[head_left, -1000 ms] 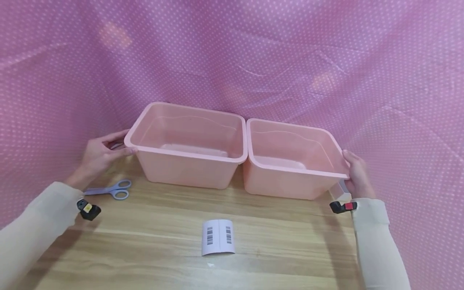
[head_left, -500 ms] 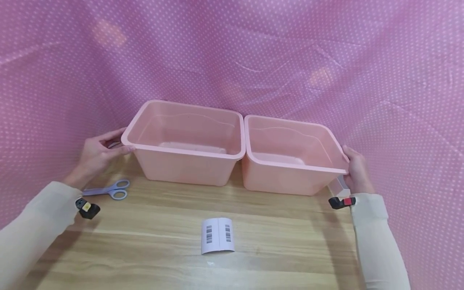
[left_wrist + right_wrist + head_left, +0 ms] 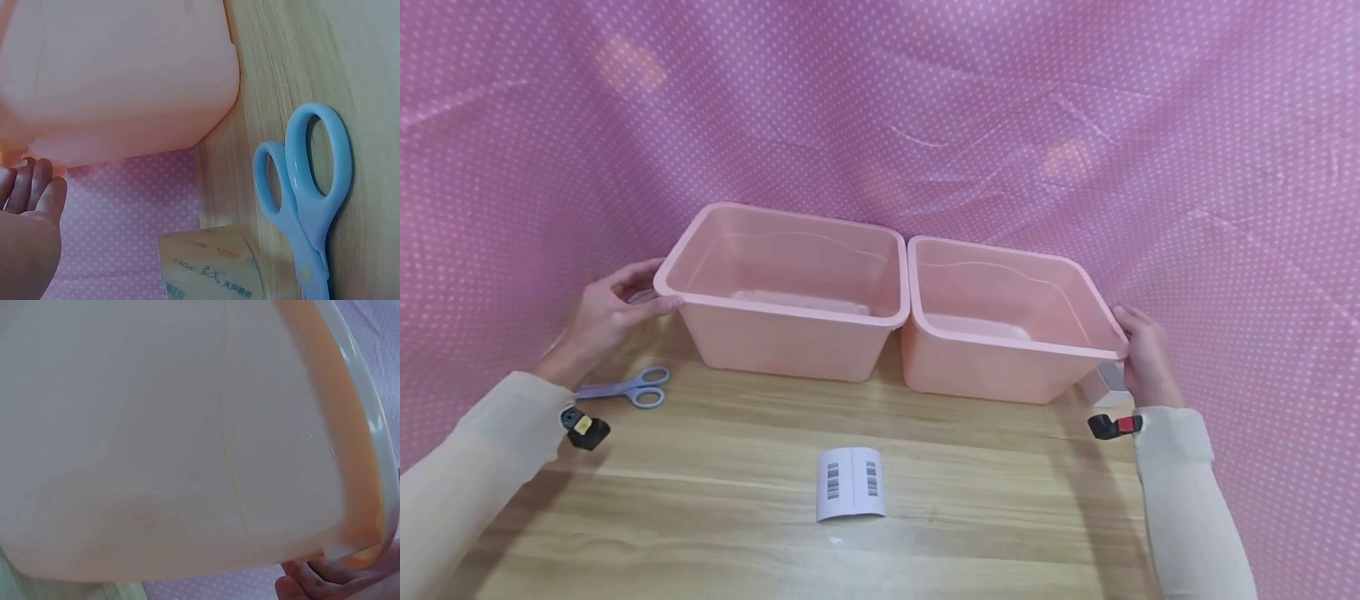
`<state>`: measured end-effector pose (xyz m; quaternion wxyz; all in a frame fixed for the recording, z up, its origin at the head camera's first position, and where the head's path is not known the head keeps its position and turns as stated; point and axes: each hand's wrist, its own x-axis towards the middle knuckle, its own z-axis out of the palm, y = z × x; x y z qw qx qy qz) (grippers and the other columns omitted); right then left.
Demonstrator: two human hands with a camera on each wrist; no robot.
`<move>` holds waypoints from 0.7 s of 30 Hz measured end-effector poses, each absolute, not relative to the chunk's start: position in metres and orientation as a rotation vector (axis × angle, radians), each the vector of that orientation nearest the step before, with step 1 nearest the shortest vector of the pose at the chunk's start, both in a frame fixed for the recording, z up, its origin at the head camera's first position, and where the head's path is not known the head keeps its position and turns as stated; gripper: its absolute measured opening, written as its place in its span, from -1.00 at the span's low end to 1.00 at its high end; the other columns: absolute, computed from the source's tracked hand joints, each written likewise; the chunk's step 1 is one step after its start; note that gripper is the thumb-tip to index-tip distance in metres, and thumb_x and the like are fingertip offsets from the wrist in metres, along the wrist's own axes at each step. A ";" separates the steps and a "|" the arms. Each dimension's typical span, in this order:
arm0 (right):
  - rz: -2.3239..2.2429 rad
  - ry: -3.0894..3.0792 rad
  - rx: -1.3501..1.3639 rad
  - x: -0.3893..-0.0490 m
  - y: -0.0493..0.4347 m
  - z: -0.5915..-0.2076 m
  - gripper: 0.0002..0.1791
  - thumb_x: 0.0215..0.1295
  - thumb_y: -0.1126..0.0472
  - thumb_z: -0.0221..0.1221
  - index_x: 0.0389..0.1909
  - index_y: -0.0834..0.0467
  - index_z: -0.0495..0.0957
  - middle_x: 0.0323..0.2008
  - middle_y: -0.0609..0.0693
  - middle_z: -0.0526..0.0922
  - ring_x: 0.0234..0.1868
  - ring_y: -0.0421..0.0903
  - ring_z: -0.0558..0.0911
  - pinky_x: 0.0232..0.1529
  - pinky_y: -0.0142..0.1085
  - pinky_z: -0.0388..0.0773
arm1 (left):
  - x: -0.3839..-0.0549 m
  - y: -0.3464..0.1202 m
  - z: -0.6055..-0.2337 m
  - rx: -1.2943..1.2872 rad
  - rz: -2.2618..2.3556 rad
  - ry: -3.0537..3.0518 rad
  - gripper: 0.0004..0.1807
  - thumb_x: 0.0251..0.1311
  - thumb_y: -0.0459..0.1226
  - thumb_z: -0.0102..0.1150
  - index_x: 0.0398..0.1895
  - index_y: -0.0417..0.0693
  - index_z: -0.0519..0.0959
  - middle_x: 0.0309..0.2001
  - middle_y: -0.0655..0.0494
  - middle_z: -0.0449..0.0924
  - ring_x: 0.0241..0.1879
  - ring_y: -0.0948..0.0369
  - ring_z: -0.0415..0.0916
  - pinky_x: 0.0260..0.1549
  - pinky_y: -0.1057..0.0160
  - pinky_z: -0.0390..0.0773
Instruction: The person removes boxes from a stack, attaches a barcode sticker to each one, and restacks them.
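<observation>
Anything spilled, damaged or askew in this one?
No clear damage or spill: both pink bins stand upright. The barcode paper on the table looks bowed, its near edge arched; the pale speck in front of it may be glare or scrap.

The left bin (image 3: 782, 343) sits beside the right bin (image 3: 981, 368), scissors (image 3: 629, 387) left, paper (image 3: 852, 483) before them.

A table (image 3: 700, 508) with pale wood grain carries two upright pink tubs, the left tub (image 3: 782, 350) and the right tub (image 3: 985, 375), rim beside rim. Scissors (image 3: 315, 219) lie near the left tub, close to a tape roll (image 3: 209, 265). A curved barcode card (image 3: 852, 483) lies in front; a pale box (image 3: 1105, 385), partly hidden, sits beside the right tub.
</observation>
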<state>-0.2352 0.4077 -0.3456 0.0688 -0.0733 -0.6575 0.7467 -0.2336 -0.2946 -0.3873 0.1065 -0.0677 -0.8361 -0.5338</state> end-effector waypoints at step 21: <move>2.202 -1.738 -0.172 -0.196 0.361 -0.318 -0.37 0.44 0.31 0.17 0.48 0.24 0.25 0.01 -0.24 0.63 0.20 -0.28 0.56 0.22 -0.58 0.52 | -0.211 -0.282 -0.379 -0.204 -1.763 -2.092 -0.47 0.15 -0.48 0.39 0.23 -0.21 0.54 -0.07 0.41 0.67 -0.06 0.47 0.61 -0.04 0.68 0.57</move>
